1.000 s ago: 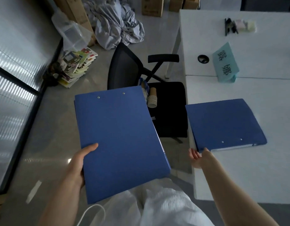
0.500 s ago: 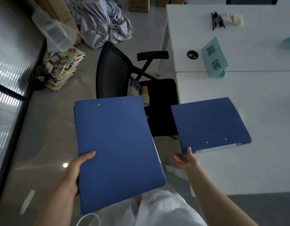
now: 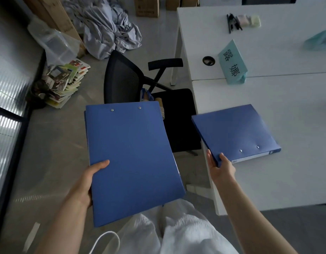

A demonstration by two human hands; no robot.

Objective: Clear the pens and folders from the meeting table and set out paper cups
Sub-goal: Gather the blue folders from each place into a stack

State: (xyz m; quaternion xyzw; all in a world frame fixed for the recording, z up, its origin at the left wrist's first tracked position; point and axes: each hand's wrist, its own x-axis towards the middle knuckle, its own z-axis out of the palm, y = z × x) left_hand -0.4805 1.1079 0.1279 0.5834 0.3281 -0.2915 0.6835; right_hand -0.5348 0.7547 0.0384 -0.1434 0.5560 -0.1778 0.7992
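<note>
1. Blue was the colour of both folders. The first folder (image 3: 133, 158) was held off the tabletop, in front of the body, by the left hand (image 3: 85, 182); its grip was around the near left edge, thumb on the cover and the other fingers hidden beneath.
2. The second folder (image 3: 233, 132) lay flat on the white tabletop (image 3: 268, 180), at the edge next to the person, with 1 corner hanging a little over that edge.
3. The right hand (image 3: 220, 166) was at this near corner. Its grip was a pinch: the thumb (image 3: 222, 156) lay on top of the cover and the fingers (image 3: 210, 158) reached under the part that hung over.
4. From this grip, the second folder stretched away forward and to the right, its spine side with 2 rivets (image 3: 249, 149) facing the person and its long axis slanted across the tabletop.
5. The right hand was clearly the nearer one; the left was busy and well apart.
6. My judgement: the coming move needed a pull toward the body and to the left, to bring the second folder to the first.
</note>
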